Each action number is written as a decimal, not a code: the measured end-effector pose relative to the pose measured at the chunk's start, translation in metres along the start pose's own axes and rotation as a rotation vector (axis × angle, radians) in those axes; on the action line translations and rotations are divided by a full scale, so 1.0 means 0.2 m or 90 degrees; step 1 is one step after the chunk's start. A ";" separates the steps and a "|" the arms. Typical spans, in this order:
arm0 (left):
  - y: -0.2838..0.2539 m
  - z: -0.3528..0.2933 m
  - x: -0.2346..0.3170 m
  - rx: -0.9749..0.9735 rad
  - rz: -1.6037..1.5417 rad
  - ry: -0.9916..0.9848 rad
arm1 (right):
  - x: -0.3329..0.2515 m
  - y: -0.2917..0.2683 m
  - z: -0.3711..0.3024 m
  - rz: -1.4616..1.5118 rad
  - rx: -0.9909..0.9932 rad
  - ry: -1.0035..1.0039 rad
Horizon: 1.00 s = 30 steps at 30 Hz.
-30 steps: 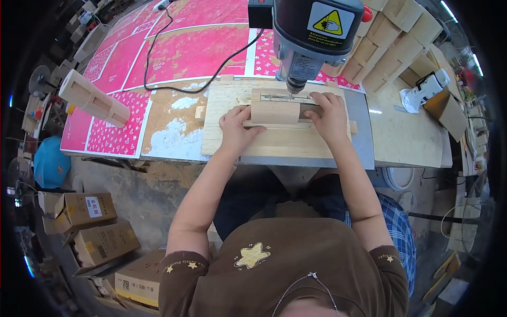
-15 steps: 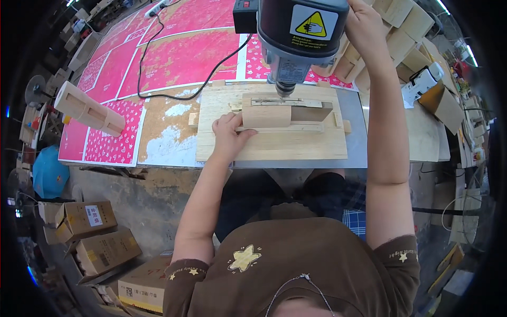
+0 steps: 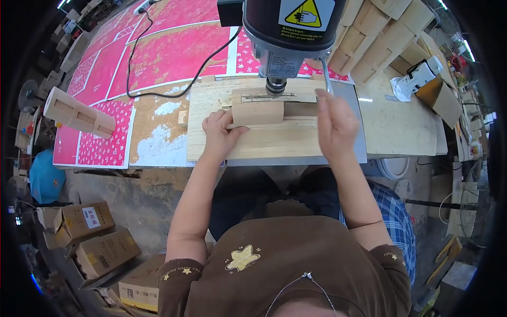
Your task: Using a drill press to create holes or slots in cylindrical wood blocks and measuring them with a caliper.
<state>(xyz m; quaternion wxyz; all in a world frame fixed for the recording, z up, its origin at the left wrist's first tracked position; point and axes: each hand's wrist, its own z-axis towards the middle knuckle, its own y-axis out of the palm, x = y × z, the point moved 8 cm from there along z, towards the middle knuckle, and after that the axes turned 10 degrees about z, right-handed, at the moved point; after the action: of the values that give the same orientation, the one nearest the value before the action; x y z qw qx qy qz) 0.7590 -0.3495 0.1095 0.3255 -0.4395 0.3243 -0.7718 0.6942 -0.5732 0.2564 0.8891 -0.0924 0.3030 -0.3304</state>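
My left hand (image 3: 221,134) grips the left end of a pale wooden block (image 3: 257,113) with a curved face, fingers behind it and thumb along its near edge. The block sits in a wooden jig (image 3: 303,109) on a flat board (image 3: 253,148). Over it hangs a dark drill press (image 3: 289,39), its chuck (image 3: 275,86) close above the slotted strip (image 3: 269,98) on top; the bit's tip cannot be made out. To the right of the jig, my right hand (image 3: 339,127) is closed around the lower end of the press's metal lever (image 3: 326,74).
A slotted wooden piece (image 3: 79,113) leans at the left on the pink patterned covering (image 3: 179,50). A black cable (image 3: 185,87) runs across it. Slotted wooden pieces (image 3: 377,39) are stacked at the back right, near a white bottle-like object (image 3: 422,74). Cardboard boxes (image 3: 108,252) stand on the floor.
My right hand has come down and toward me from high beside the press head, pulling the lever down. My left hand stays on the block. The whole view has shifted slightly.
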 end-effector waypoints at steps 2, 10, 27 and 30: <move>0.01 0.00 -0.01 0.000 -0.007 -0.004 | 0.05 0.06 -0.04 0.043 0.018 -0.028; 0.01 -0.01 -0.01 0.004 0.001 -0.008 | -0.07 -0.09 0.16 0.016 0.001 -0.032; 0.12 0.02 0.15 0.013 0.027 0.000 | -0.08 -0.15 0.53 -0.015 -0.066 0.030; 0.13 0.02 0.16 0.008 0.015 0.001 | -0.13 -0.15 0.31 0.009 -0.023 0.019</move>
<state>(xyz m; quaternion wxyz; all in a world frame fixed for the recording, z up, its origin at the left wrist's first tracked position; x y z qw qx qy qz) 0.7554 -0.3896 0.1054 0.3370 -0.4334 0.3250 -0.7701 0.7000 -0.5820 0.3291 0.8850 -0.1015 0.3227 -0.3200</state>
